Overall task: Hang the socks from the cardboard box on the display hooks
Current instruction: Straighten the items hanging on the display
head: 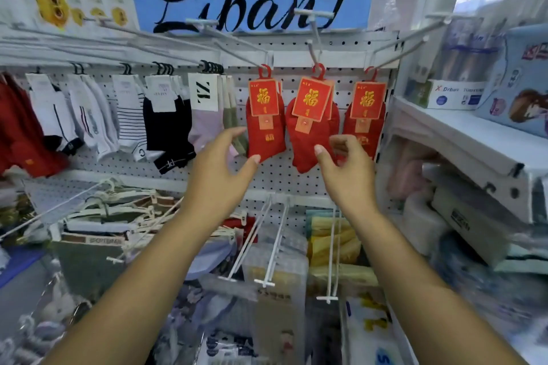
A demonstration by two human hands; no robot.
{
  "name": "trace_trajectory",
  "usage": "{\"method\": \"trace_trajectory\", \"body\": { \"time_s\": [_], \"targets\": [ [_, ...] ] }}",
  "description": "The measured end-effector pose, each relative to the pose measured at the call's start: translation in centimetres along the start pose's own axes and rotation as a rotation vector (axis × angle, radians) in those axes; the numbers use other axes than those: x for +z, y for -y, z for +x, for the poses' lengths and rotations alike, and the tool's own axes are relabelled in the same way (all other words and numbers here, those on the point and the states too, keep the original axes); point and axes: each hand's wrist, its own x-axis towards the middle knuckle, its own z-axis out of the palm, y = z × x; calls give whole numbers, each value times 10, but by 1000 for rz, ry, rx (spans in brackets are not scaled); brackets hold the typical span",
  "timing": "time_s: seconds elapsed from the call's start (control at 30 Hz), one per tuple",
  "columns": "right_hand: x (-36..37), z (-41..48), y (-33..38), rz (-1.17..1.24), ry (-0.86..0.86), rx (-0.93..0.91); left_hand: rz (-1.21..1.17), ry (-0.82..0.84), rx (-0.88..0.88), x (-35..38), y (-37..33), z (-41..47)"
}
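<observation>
Three packs of red socks with red and gold cards hang on white display hooks on the pegboard: a left pack (266,124), a middle pack (308,127) and a right pack (366,115). My left hand (221,170) is raised just below the left pack, fingers spread and holding nothing; its thumb tip is at the sock's lower edge. To the right, my right hand (345,166) reaches up between the middle and right packs with loosely bent, empty fingers. The cardboard box is out of view.
White, striped, black and lilac socks (166,115) hang on hooks to the left. Long bare hooks (314,29) jut out above the red packs and more hooks (255,243) stick out below, over packaged goods. A shelf with boxes (456,92) stands at the right.
</observation>
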Motion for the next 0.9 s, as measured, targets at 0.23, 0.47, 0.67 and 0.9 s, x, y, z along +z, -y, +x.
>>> {"method": "trace_trajectory", "body": {
  "time_s": [0.23,0.47,0.67,0.9],
  "targets": [
    [16,-79,19,29,365,56,55,6,-48,-27,38,-64],
    [88,-144,71,30,542,-49,147,-23,-169,-99,106,-111],
    [201,-214,113,76,760,-29,313,-57,-318,-215,196,-165],
    [346,-334,143,18,1022,-70,477,-105,-593,-350,290,-261]
  ]
}}
